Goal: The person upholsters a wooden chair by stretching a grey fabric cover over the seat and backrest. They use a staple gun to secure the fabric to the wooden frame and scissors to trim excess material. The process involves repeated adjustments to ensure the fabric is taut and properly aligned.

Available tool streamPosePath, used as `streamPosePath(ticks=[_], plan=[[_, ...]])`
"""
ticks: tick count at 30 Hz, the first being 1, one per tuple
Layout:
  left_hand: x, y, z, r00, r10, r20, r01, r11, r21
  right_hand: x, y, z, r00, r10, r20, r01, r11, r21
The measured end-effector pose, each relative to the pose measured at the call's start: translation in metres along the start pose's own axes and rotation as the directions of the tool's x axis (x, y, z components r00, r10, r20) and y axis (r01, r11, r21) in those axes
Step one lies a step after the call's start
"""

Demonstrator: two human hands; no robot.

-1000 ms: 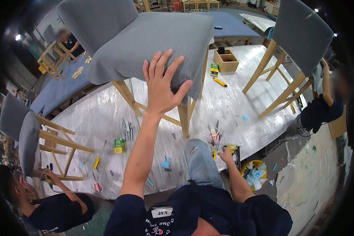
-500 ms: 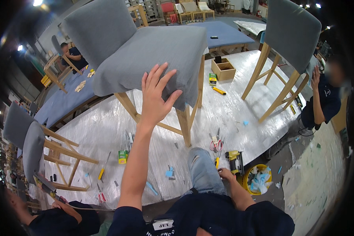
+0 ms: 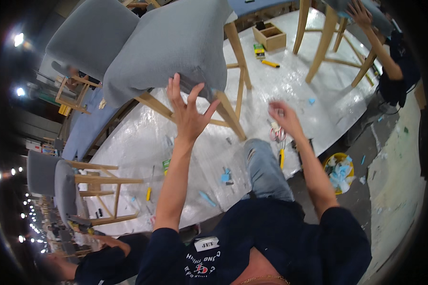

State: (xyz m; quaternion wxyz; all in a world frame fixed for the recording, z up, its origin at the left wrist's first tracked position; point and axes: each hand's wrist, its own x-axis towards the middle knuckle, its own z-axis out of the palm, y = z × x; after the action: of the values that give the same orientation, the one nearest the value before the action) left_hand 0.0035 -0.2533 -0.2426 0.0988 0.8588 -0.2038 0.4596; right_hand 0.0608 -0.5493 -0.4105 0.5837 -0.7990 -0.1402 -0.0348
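Note:
A grey upholstered chair with wooden legs stands in front of me on the table. My left hand has its fingers spread, with the fingertips at the loose fabric of the seat's front corner, above a leg. My right hand is raised to the right of that leg, its fingers loosely bent and slightly blurred; I see nothing in them. Beneath it lie red-handled scissors, partly covered by the hand. Close to my knee is a yellow-handled tool. My right forearm hides most of the staple gun.
A wooden box, a small green box and a yellow cutter lie beyond the chair. A yellow bucket of scraps stands right. Co-workers handle another chair at right and a tipped chair at left.
My right hand has risen from beside the staple gun toward the chair leg. My left hand has slid down to the fabric's lower edge. The view has tilted down.

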Motion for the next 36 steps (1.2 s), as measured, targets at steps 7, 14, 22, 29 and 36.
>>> streamPosePath(ticks=[7,14,22,29,36], plan=[[0.018,0.003,0.0,1.0,0.015,-0.001,-0.015,0.998,0.055,0.068,-0.164,0.003,0.7,-0.714,-0.034,0.683,0.682,-0.262],[0.03,0.006,-0.027,0.999,-0.014,0.033,0.015,1.0,-0.022,0.083,-0.182,0.008,0.502,-0.864,0.029,0.81,0.458,-0.366],[0.06,0.007,-0.042,0.984,0.0,0.178,0.01,0.998,-0.06,0.095,-0.206,-0.001,0.425,-0.905,-0.018,0.803,0.386,-0.455],[0.072,-0.012,-0.055,1.0,0.018,0.005,-0.017,0.994,-0.108,0.116,-0.253,0.014,0.418,-0.908,0.032,0.848,0.377,-0.373],[0.073,-0.04,-0.057,0.953,-0.223,-0.203,0.167,0.952,-0.256,0.192,-0.202,-0.006,0.938,-0.347,0.01,0.332,0.905,0.267]])
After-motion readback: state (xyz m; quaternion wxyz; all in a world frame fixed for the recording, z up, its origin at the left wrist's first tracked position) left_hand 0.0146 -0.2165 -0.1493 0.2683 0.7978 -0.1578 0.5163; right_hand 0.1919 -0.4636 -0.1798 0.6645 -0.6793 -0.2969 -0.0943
